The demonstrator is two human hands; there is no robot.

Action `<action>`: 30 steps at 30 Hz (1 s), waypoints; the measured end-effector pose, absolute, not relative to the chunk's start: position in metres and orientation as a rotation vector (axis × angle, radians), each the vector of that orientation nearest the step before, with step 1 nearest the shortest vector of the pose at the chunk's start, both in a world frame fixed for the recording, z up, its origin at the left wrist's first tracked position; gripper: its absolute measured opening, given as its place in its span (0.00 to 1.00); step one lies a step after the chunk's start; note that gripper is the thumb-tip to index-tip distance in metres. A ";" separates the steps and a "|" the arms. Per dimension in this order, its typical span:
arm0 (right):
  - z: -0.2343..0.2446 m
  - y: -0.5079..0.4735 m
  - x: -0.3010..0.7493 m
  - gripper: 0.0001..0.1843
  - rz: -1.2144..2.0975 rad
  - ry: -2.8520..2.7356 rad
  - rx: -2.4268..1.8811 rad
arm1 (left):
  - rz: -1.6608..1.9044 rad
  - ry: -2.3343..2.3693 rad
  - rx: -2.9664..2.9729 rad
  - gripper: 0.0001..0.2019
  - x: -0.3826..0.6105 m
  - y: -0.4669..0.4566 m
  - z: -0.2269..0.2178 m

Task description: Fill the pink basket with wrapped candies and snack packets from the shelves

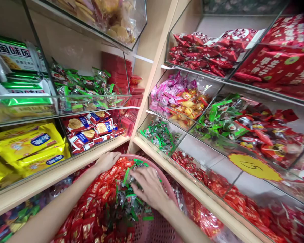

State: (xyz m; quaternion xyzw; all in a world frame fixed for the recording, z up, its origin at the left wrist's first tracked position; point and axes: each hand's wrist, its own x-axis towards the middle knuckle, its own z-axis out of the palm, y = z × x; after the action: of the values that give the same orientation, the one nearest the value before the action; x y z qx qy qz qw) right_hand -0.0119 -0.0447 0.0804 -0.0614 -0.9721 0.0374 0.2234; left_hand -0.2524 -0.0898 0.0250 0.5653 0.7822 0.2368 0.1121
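A pink perforated plastic basket [164, 175] is below me, heaped with red-wrapped candies [101, 189] on its left side. Clear-and-green wrapped candies [124, 197] lie over its middle and right. At the far left edge of the basket, my left hand [107, 162] grips the rim, its fingertips partly out of sight. My right hand [148, 185] is over the green-wrapped candies, touching them with bent, spread fingers; no candy is clearly held in it.
Shelves with clear bins meet in a corner ahead. On the left are yellow packets [27, 145] and red-and-blue snack packs [91, 130]. A small bin of green-wrapped candies [159, 135] is just beyond the basket. A yellow price tag [254, 167] hangs at right.
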 end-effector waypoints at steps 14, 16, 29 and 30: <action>0.053 -0.053 -0.012 0.25 0.002 -2.866 -0.168 | 0.682 2.291 1.630 0.23 -0.252 -0.090 0.027; 0.052 -0.053 -0.012 0.25 0.013 -2.866 -0.162 | 0.685 2.292 1.645 0.23 -0.252 -0.090 0.026; 0.049 -0.056 -0.018 0.23 -0.074 -2.851 -0.155 | 0.648 2.286 1.681 0.24 -0.253 -0.090 0.026; 0.048 -0.056 -0.019 0.24 -0.081 -2.849 -0.157 | 0.641 2.291 1.677 0.24 -0.253 -0.090 0.026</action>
State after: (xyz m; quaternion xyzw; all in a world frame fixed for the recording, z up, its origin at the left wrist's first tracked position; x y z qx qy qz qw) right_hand -0.0186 -0.0557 0.0481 -0.0544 -0.9878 -0.0281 0.1430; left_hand -0.2534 -0.0897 0.0256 0.5723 0.7819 0.2188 0.1151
